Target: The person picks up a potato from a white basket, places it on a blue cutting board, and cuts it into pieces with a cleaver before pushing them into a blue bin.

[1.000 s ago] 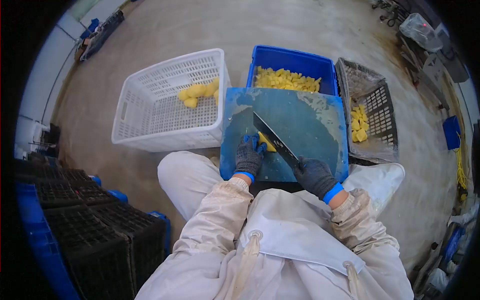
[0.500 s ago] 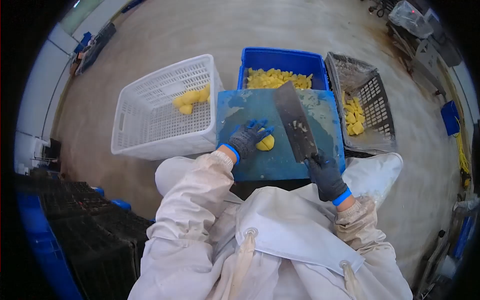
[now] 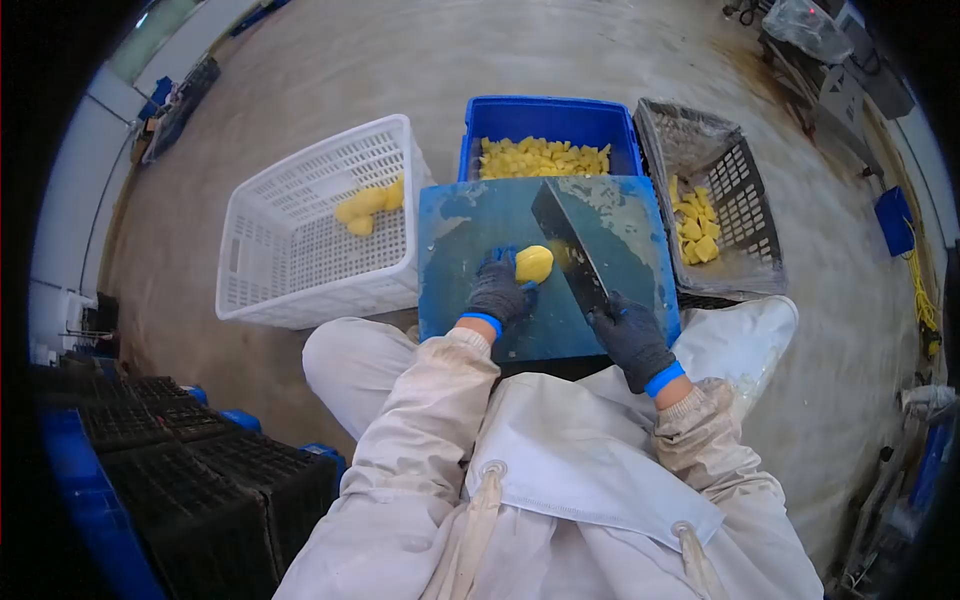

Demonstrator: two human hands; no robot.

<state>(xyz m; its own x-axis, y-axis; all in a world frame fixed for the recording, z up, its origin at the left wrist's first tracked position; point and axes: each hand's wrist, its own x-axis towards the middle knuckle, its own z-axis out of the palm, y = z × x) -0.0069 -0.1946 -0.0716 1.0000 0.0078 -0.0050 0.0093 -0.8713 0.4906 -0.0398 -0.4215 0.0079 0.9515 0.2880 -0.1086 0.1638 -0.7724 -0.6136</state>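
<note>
Left hand: gloved, closed around the left side of a yellow piece, which sits mid-board, slightly left of centre.
Right hand: gloved, gripping the handle of a broad knife near the board's close edge.
Blade: slants away toward the far edge, just right of the yellow piece; whether it touches the board cannot be told.
Board edges: the blue board meets the lap at its near side; its far side overlaps a blue bin of cut chunks.
Room to move: blue surface runs from the blade to the right edge; floor stretches beyond the containers.
Left side: a white crate with yellow lumps hems in the board.
Right side: a plastic-lined dark crate with more pieces stands close.
Farther left: black crates near the sleeve.
</note>
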